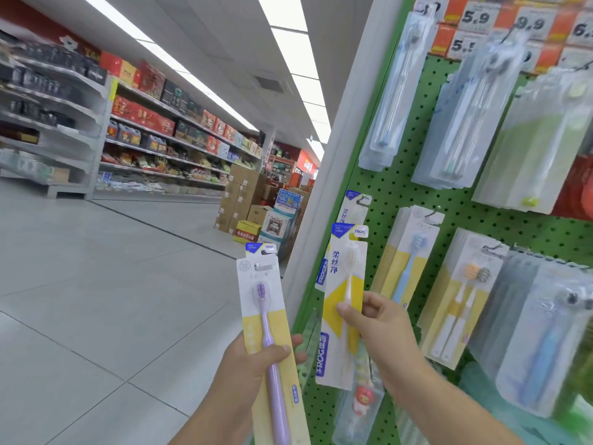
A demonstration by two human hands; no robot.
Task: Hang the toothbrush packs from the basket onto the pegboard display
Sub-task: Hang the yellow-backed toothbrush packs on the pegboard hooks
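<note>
L hand (256,364) grips purple pack (266,332); R hand (382,329) pinches yellow pack (341,303) by pegboard (401,187).

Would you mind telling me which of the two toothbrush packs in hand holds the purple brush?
The pack in the left hand, the purple pack. The right hand holds the white pack, whose brush is pale, up by the pegboard.

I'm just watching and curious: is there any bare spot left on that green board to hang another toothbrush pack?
Bare green pegboard shows as a band between the upper row of clear packs and the lower yellow-card packs. The right side is crowded with overlapping packs. The right hand holds a white-brush pack at the left edge; the left hand holds a purple-brush pack.
</note>
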